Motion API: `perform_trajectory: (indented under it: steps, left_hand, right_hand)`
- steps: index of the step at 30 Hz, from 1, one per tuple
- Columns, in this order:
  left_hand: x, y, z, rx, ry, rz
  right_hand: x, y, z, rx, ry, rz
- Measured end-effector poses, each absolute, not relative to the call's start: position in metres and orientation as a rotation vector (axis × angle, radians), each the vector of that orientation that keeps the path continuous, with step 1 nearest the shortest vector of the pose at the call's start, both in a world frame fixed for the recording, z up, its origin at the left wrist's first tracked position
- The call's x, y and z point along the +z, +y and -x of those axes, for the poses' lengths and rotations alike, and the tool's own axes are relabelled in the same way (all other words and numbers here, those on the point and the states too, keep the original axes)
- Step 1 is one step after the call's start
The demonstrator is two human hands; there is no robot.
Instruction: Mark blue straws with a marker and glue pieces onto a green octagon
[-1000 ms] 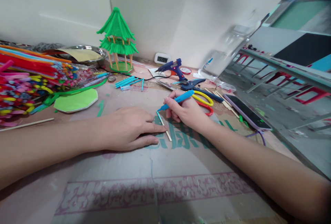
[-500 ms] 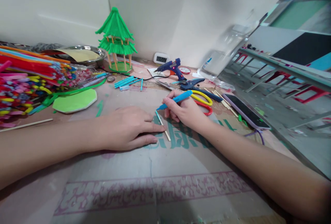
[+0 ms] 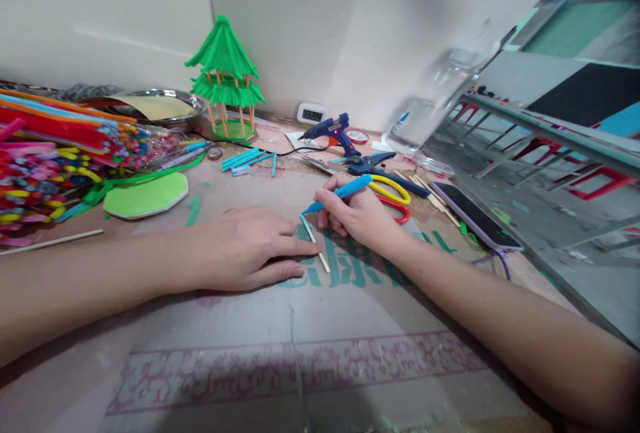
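A short wooden stick (image 3: 324, 262) lies on the work surface, its far end coloured blue. My left hand (image 3: 250, 246) rests flat with its fingers stretched out, and the index fingertip presses on the stick. Between the fingers of my right hand (image 3: 345, 210) is a blue marker pen (image 3: 356, 184), its tip touching the stick's far, blue end. Scissors with yellow and red handles (image 3: 395, 190) lie just behind my right hand. Several blue sticks (image 3: 245, 158) lie farther back, together with the blue cap (image 3: 241, 170).
Behind stand a green pipe-cleaner pavilion (image 3: 225, 80), a digital timer (image 3: 312, 113) and a blue glue gun (image 3: 330, 130). Pipe cleaners (image 3: 45, 173) and a green octagonal board (image 3: 145, 195) are at left. Blue-handled cutters (image 3: 373, 164), loose sticks and a phone (image 3: 475, 215) lie right.
Both hands stay in nearly the same place. The blue colouring at the stick's far end looks slightly longer.
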State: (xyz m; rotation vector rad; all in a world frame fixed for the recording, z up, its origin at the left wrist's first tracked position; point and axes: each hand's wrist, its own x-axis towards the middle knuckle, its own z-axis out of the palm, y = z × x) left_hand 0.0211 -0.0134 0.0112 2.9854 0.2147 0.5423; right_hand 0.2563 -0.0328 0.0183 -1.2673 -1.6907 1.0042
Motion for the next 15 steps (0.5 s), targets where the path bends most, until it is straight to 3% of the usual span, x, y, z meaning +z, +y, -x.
perform_trajectory:
  steps: [15]
  left_hand:
    - [0.0101, -0.0120, -0.0209, 0.499, 0.230, -2.987]
  right_hand:
    - [0.0235, -0.0363, -0.2569, 1.012, -1.734, 1.293]
